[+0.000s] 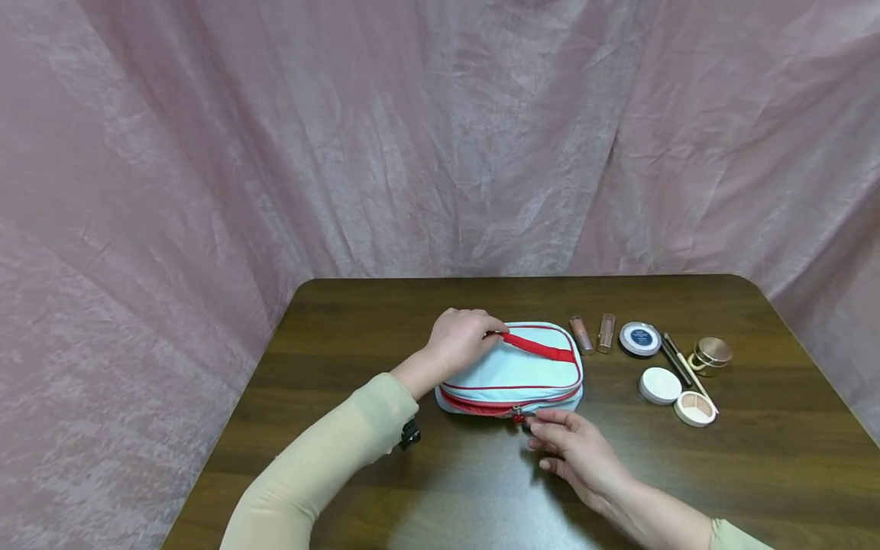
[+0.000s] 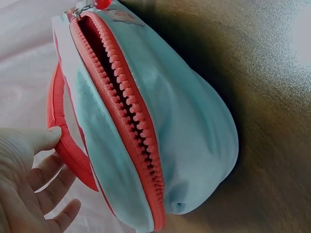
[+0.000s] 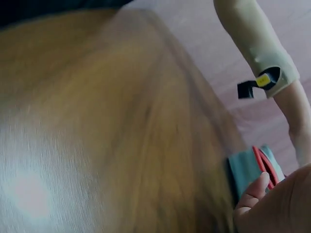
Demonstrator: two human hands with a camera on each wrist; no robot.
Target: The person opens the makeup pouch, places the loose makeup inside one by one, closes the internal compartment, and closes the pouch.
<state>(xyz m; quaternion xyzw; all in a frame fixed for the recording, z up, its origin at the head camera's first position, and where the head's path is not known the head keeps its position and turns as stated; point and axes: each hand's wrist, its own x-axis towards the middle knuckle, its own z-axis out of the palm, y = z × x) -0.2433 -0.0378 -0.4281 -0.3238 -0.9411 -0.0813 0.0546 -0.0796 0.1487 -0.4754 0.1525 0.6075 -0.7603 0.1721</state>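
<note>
A light blue pouch [image 1: 519,372] with red piping sits on the table, its red-toothed zipper [image 2: 126,107] gaping along the front. My left hand [image 1: 462,336] holds the pouch's red strap handle [image 1: 539,347]; in the left wrist view the thumb presses its outside. Beside the zipper slider and its red charm [image 1: 519,418], my right hand [image 1: 584,454] reaches in from the right. Its fingers are extended and the thumb stands apart; whether the fingertips touch the charm is unclear. The right wrist view shows the thumb near the pouch's end. The pouch's inside is dark.
To the pouch's right lie two small lip-colour tubes [image 1: 580,334], a round compact [image 1: 640,338], a white round case [image 1: 660,386], an open pan compact [image 1: 696,409], slim brushes or pencils [image 1: 690,370] and a gold-lidded jar [image 1: 713,351]. Pink curtain [image 1: 447,137] hangs behind the wooden table [image 1: 344,328].
</note>
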